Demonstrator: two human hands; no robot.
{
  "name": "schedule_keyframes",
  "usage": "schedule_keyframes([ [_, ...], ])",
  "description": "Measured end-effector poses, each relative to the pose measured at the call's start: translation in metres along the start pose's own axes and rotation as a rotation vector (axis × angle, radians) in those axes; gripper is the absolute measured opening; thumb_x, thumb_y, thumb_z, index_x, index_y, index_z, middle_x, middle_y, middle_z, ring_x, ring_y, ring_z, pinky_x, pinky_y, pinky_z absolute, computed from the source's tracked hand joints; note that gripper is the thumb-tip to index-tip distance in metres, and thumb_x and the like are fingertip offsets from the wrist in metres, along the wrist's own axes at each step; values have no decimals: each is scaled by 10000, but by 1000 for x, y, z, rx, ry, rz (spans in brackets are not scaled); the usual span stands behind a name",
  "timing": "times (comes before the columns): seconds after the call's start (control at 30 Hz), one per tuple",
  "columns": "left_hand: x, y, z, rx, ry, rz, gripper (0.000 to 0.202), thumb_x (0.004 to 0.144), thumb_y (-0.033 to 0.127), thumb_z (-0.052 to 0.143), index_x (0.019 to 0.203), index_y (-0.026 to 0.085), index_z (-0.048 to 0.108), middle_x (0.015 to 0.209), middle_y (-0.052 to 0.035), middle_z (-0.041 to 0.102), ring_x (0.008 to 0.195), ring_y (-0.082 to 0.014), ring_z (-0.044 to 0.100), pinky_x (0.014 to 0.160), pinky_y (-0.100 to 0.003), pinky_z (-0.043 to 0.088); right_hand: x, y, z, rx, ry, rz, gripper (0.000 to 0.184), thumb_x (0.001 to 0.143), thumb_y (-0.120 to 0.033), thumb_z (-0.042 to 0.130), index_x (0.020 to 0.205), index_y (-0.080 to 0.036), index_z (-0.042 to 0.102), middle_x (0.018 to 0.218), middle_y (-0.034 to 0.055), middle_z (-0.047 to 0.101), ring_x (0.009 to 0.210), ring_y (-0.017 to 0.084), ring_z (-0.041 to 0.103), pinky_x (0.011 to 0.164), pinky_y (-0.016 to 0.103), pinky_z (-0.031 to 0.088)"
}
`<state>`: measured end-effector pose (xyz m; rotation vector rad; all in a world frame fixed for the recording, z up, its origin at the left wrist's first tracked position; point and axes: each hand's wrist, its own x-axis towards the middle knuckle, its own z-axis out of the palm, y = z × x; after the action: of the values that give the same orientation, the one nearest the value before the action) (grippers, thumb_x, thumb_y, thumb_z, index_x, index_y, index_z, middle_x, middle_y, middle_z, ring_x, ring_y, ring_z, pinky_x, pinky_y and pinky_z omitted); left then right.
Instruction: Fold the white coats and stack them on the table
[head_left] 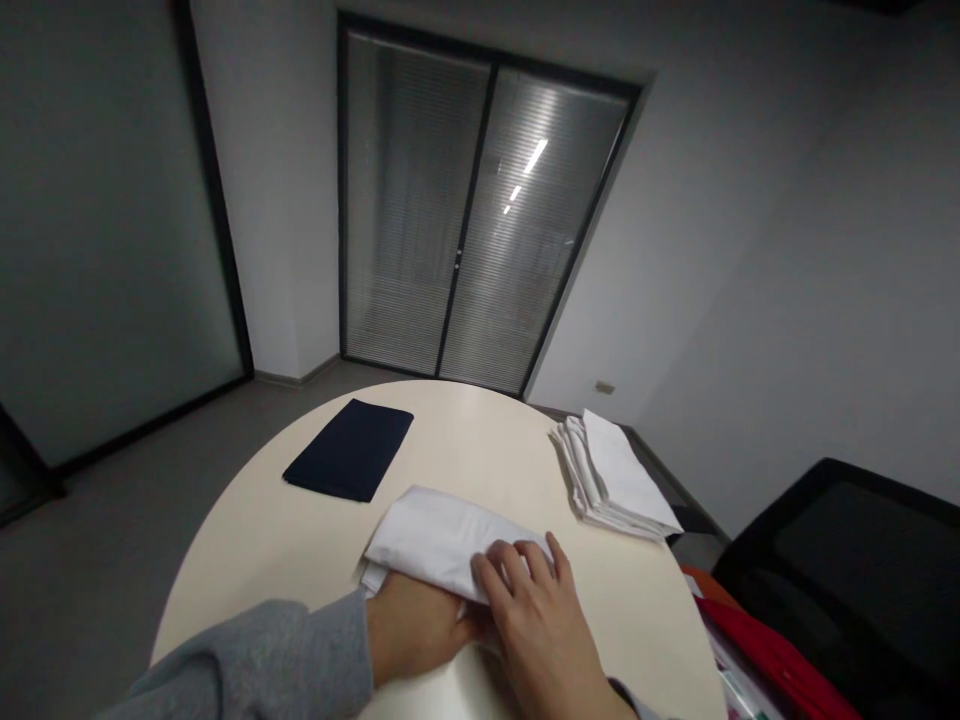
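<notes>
A folded white cloth (442, 535) lies near the front of the round table. My left hand (420, 625) reaches in under the cloth's near edge, and its fingers are hidden by the fabric. From the right, my right hand (536, 625) has its bent fingers over the cloth's near right edge, gripping it. The two hands meet below that edge, where the right thumb does not show. Beyond the cloth to the left lies a folded dark navy cloth (352, 450). To the right rests a stack of folded white cloths (619, 480).
The round cream table (480, 430) carries all the cloths. On its right side stand a black mesh chair (847, 570) and a red item (772, 650) with plastic-wrapped things beside it. Behind are a glazed door with blinds (420, 200) and white walls.
</notes>
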<state>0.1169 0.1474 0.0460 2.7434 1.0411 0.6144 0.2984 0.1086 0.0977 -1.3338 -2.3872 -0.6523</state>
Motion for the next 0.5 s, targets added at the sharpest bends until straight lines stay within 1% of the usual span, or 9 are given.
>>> schedule_keyframes([
  [0.03,-1,2,-10,-21,-52,-35,570,1024,503,504,1563,325,447,1520,-46,578,1268,-286,623,1169,-441,407,-7,6,3,2,-11,25,332,879,-188,680,1183,-313,633,1143,19,715,1016,294,605,1058,616,363],
  [0.1,-4,6,-24,-60,-182,-144,621,1007,539,524,1577,310,433,1579,-67,506,1357,-332,564,1187,-494,385,-24,19,13,-7,-41,49,447,876,-139,621,1280,-331,613,1279,18,698,1151,309,595,1072,600,382],
  [0.17,-7,8,-31,-73,-272,-242,646,990,558,533,1567,278,458,1583,-97,490,1411,-376,507,1189,-546,370,-41,30,25,-22,-73,34,563,853,-74,563,1363,-313,589,1417,15,644,1278,306,557,1085,550,416],
  [0.23,-10,8,-32,-90,-307,-295,654,986,562,526,1563,260,466,1578,-112,490,1438,-391,469,1191,-570,359,-55,38,35,-32,-100,6,675,810,-9,514,1427,-281,561,1523,0,562,1375,292,502,1106,503,435],
  [0.3,-12,6,-31,-128,-321,-312,646,986,556,522,1564,272,463,1575,-98,493,1453,-373,454,1200,-553,354,-64,45,39,-35,-111,-15,771,772,33,480,1490,-247,512,1582,-14,491,1452,283,431,1144,485,424],
  [0.37,-15,3,-29,-176,-339,-311,619,996,554,507,1557,296,469,1561,-64,515,1470,-335,439,1218,-510,341,-68,49,38,-27,-92,-28,825,754,56,456,1531,-221,467,1599,-17,465,1487,277,390,1187,492,392],
  [0.43,-17,-2,-29,-210,-367,-294,583,1011,557,479,1546,325,482,1555,-23,521,1479,-301,431,1242,-478,313,-71,51,34,-10,-55,-54,840,751,73,434,1543,-206,450,1590,-15,479,1489,263,392,1212,488,373],
  [0.5,-20,-8,-30,-227,-395,-253,556,1017,551,472,1539,361,484,1574,21,492,1485,-280,425,1267,-461,274,-72,51,29,10,-26,-97,811,774,75,422,1541,-188,454,1570,-1,506,1478,252,414,1219,480,376],
])
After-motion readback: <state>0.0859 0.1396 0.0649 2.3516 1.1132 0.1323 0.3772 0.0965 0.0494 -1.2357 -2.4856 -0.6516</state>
